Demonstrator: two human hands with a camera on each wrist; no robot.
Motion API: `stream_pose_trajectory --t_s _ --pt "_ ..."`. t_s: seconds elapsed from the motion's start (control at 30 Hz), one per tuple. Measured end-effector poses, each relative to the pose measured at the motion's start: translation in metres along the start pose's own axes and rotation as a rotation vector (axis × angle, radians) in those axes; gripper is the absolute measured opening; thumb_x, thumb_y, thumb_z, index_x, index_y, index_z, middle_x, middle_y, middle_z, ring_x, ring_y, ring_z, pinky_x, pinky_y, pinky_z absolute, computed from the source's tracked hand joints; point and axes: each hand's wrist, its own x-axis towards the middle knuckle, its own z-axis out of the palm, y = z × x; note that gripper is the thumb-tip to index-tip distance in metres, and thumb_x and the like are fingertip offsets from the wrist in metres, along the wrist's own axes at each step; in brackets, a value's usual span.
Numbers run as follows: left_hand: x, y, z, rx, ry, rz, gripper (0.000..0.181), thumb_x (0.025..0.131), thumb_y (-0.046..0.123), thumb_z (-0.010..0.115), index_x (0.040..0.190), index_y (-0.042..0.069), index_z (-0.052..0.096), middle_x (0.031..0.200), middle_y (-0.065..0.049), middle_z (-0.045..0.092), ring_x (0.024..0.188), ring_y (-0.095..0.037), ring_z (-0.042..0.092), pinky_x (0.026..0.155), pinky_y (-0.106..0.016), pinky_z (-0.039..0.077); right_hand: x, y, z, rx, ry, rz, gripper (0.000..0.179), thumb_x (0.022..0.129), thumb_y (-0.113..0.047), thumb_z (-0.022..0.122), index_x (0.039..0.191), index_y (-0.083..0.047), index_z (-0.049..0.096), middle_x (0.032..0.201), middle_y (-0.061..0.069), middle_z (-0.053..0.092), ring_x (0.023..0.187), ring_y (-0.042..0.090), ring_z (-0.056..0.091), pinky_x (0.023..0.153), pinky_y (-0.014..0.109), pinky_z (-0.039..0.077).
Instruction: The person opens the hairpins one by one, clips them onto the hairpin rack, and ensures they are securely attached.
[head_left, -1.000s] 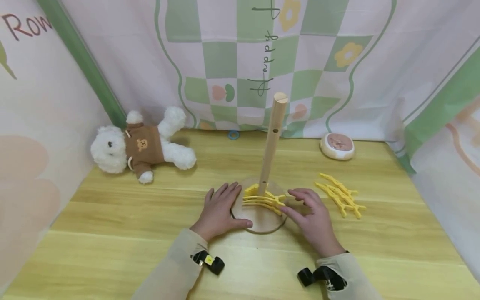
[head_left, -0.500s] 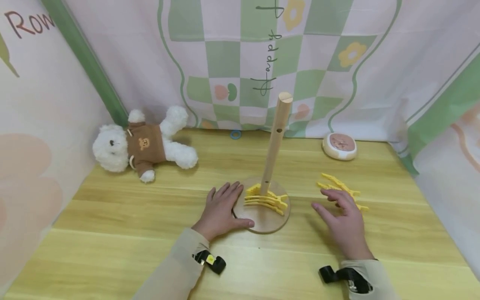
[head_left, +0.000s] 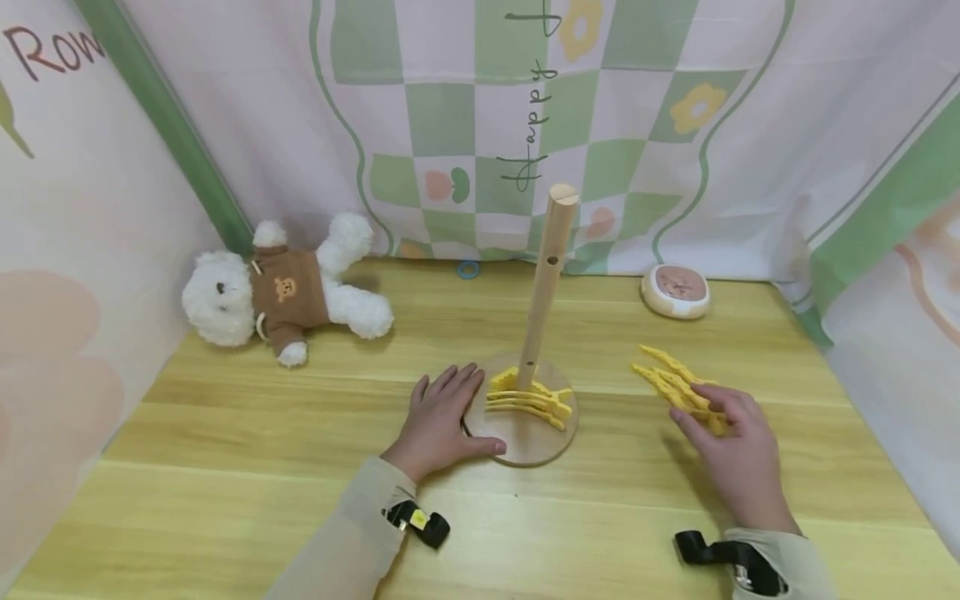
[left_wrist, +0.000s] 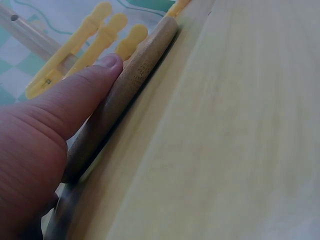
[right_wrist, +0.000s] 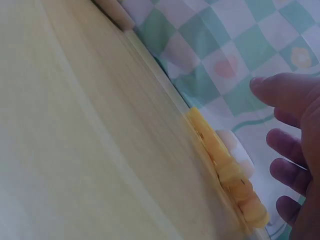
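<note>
A wooden post (head_left: 542, 292) rises from a round wooden base (head_left: 525, 450). Several curved yellow plastic pieces (head_left: 527, 402), with small knobs at their ends, sit on the base around the post's foot. My left hand (head_left: 438, 425) rests at the base's left side, fingers straight and thumb spread over its front; in the left wrist view the thumb (left_wrist: 75, 97) lies along the rim. My right hand (head_left: 738, 442) is over the near end of the loose yellow pieces (head_left: 667, 383), partly covering them. Its thumb and fingers are apart, with nothing between them in the right wrist view.
A white plush bear (head_left: 288, 287) in a brown top lies at the back left of the wooden table (head_left: 262, 500). A blue ring (head_left: 468, 269) lies by the printed curtain (head_left: 442, 117), and a white-and-pink rounded device (head_left: 675, 292) stands at the back right.
My right hand has let go of the yellow pieces at the base and moved right to the loose yellow pieces. My left hand has stayed on the base.
</note>
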Motion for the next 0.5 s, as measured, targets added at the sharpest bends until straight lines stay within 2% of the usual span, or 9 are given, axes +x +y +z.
stream_pose_trajectory --t_s 0.13,0.23,0.37,0.5 --pt "0.0 0.001 -0.001 0.005 -0.006 -0.002 0.115 0.073 0.077 0.07 0.16 0.017 0.027 0.166 -0.001 0.022 0.153 -0.027 0.016 0.12 -0.058 0.004 0.002 0.005 -0.005 -0.051 -0.026 -0.011 0.044 0.076 -0.005 0.086 0.117 0.0 0.071 0.112 0.015 0.063 0.095 0.011 0.048 0.078 0.029 0.035" --pt "0.0 0.001 -0.001 0.003 -0.005 0.002 0.114 0.073 0.077 0.07 0.16 0.016 0.027 0.166 -0.001 0.023 0.153 -0.028 0.017 0.12 -0.059 0.005 0.003 0.007 -0.007 -0.071 -0.061 0.005 0.046 0.079 -0.008 0.084 0.12 0.004 0.068 0.116 0.024 0.06 0.097 0.029 0.05 0.081 0.039 0.035" --pt "0.0 0.001 -0.001 0.003 -0.005 0.0 0.114 0.073 0.077 0.07 0.16 0.017 0.027 0.166 -0.001 0.023 0.153 -0.028 0.017 0.12 -0.059 0.005 0.005 0.011 -0.01 -0.086 -0.099 0.063 0.049 0.083 -0.013 0.082 0.125 0.005 0.064 0.123 0.03 0.056 0.104 0.042 0.051 0.084 0.051 0.036" --pt "0.0 0.0 -0.001 0.007 -0.005 -0.003 0.114 0.073 0.077 0.07 0.16 0.017 0.027 0.166 -0.001 0.023 0.153 -0.027 0.016 0.12 -0.059 0.004 0.005 0.019 -0.015 -0.108 -0.132 0.127 0.053 0.087 -0.02 0.08 0.13 0.004 0.061 0.127 0.031 0.053 0.106 0.045 0.051 0.084 0.056 0.037"
